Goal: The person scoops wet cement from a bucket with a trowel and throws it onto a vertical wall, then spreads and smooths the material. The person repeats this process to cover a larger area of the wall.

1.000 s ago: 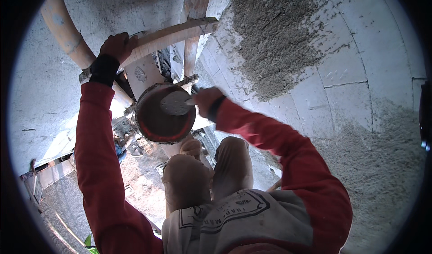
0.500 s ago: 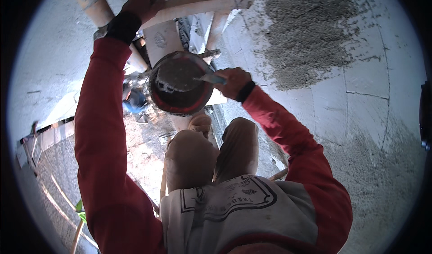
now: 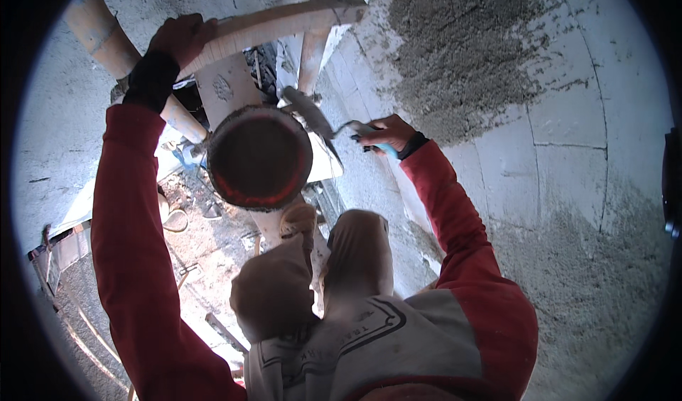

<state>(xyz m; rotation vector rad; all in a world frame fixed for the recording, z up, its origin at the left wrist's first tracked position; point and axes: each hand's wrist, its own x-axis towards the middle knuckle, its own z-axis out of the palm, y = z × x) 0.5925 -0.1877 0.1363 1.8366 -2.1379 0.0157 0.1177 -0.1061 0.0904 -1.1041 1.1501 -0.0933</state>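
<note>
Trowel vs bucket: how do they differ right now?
Shape: the trowel has a flat blade and slim handle; the bucket is round and hollow.
Hold: the trowel is in the right hand; no hand touches the bucket.
Colour: the trowel's handle is pale blue; the bucket shows red inside.
Size: the bucket's mouth looks wider than the trowel's blade.

trowel point(image 3: 310, 111): from over bucket point(image 3: 249, 198) mouth to beside its rim | right hand point(image 3: 389, 132): farther from bucket

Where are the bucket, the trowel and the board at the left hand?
Bucket point(image 3: 244, 196): head view, red inner wall.
Trowel point(image 3: 310, 112): head view, middle of the blade.
Board point(image 3: 278, 26): head view, middle of its length.
</note>
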